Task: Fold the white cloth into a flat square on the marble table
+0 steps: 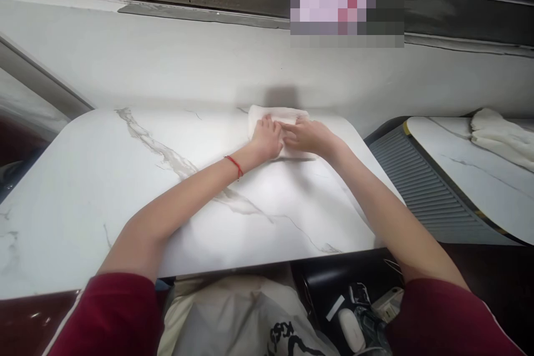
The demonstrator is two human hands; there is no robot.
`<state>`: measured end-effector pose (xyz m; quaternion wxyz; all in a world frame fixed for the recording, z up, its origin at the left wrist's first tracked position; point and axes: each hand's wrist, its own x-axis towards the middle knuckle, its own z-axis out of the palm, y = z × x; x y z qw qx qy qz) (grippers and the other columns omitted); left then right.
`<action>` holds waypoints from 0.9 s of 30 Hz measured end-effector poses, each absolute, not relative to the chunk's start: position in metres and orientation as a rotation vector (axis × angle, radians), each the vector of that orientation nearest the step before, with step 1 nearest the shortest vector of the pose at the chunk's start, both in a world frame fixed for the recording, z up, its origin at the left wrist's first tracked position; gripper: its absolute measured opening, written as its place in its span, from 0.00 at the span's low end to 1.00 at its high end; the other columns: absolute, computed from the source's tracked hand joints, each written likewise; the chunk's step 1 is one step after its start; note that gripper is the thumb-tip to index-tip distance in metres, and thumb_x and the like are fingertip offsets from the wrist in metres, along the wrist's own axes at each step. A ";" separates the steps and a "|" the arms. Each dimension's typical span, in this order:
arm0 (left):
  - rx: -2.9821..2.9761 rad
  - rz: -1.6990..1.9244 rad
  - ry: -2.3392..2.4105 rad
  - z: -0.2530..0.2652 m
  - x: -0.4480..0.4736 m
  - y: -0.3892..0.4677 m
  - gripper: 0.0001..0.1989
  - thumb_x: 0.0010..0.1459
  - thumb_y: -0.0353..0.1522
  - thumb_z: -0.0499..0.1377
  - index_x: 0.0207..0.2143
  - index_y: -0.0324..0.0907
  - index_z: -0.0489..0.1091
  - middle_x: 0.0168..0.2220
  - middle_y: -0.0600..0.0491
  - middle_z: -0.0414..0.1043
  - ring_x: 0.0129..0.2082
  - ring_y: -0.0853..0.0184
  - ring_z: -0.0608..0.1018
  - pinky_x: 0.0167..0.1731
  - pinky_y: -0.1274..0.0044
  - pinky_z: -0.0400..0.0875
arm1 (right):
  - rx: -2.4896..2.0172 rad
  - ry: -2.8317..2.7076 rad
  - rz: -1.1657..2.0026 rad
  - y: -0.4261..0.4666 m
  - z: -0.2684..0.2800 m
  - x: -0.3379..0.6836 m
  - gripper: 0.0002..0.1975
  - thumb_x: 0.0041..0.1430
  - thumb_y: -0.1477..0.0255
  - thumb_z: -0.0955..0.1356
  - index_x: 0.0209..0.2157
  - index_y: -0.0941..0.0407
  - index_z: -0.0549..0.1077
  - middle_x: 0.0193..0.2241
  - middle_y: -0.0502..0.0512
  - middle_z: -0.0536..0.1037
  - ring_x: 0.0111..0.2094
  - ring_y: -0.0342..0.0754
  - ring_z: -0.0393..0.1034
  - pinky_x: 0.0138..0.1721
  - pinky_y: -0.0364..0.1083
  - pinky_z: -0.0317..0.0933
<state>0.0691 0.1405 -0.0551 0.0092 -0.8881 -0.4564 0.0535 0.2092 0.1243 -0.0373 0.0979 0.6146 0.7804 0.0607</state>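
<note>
Cloth (280,114), white and apparently folded, is found on the far part of the worktop (258,245), right of the middle and close by the wall (187,61); whether the wall is touched cannot be told. It is located directly beneath the fingers, with no gap noted to either side. Neither hand can be rated clearly nearer: the near left part is covered by the left hand (268,140), the right part by the right hand (306,134).

The long axis appears to be laid from side to side, roughly along the wall, though only a slight excess over the depth is judged. No pointed end is shown; the far edge is turned to the wall, the near edge to the wearer. The left fingers are bent slightly and directed away, the right fingers directed leftward across the cloth, close to the left hand. Contact from above is indicated for both; whether any fabric is gripped cannot be established. A red bracelet (234,164) is worn at the left wrist.
</note>
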 end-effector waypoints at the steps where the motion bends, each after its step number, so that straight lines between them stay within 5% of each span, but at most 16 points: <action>1: -2.768 0.131 -1.470 -0.057 0.070 0.147 0.33 0.69 0.33 0.47 0.70 0.19 0.49 0.72 0.26 0.47 0.73 0.45 0.51 0.68 0.60 0.50 | 1.817 2.329 0.158 0.132 -0.037 0.208 0.30 0.67 0.68 0.61 0.70 0.48 0.62 0.43 0.62 0.81 0.45 0.57 0.74 0.37 0.46 0.59; 6: -2.671 0.046 -1.634 -0.060 0.077 0.170 0.33 0.68 0.33 0.46 0.69 0.19 0.51 0.72 0.25 0.47 0.71 0.43 0.56 0.66 0.59 0.52 | 1.832 2.335 0.135 0.162 -0.040 0.207 0.33 0.67 0.71 0.57 0.72 0.50 0.56 0.49 0.66 0.79 0.44 0.57 0.74 0.43 0.49 0.60; 14: -2.631 0.033 -1.649 -0.061 0.081 0.177 0.33 0.67 0.33 0.45 0.69 0.19 0.52 0.71 0.26 0.51 0.70 0.45 0.59 0.65 0.60 0.53 | 1.894 2.362 0.301 0.171 -0.073 0.211 0.31 0.71 0.69 0.53 0.73 0.53 0.53 0.67 0.76 0.61 0.58 0.68 0.65 0.53 0.60 0.57; 19: -2.673 -0.092 -1.594 -0.067 0.072 0.177 0.33 0.67 0.33 0.46 0.69 0.19 0.52 0.71 0.26 0.51 0.71 0.46 0.57 0.66 0.60 0.51 | 2.071 2.450 0.307 0.165 -0.090 0.210 0.31 0.71 0.70 0.51 0.73 0.53 0.56 0.70 0.71 0.57 0.65 0.66 0.56 0.59 0.62 0.53; 27: -2.655 -0.076 -1.479 -0.069 0.048 0.150 0.32 0.68 0.31 0.45 0.70 0.22 0.52 0.72 0.29 0.51 0.72 0.49 0.57 0.67 0.64 0.53 | 2.150 2.485 0.271 0.133 -0.088 0.197 0.30 0.71 0.69 0.52 0.71 0.51 0.60 0.68 0.69 0.61 0.63 0.63 0.56 0.58 0.59 0.53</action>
